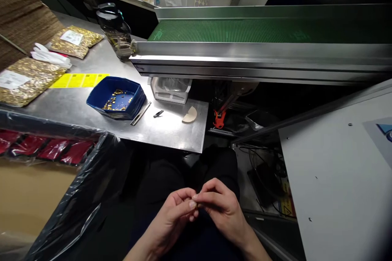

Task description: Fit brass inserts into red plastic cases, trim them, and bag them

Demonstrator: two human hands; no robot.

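My left hand (176, 216) and my right hand (222, 208) meet above my lap, with their fingertips pinched together. Whatever lies between the fingers is too small and too covered to name. Beyond them on the metal table (174, 134) stands a blue bin (131, 108) with small gold-coloured pieces (114, 98) scattered inside. To its right lie a slim silver utility knife (141, 113), a small dark metal tool (158, 113) and a beige half-round piece (190, 115).
A green conveyor belt (226, 30) runs across the back right. Behind the blue bin are a water bottle (114, 32), yellow labels (79, 80) and bags of gold pieces (33, 75). A white bin (170, 94) sits under the conveyor. A white panel (333, 163) stands at right.
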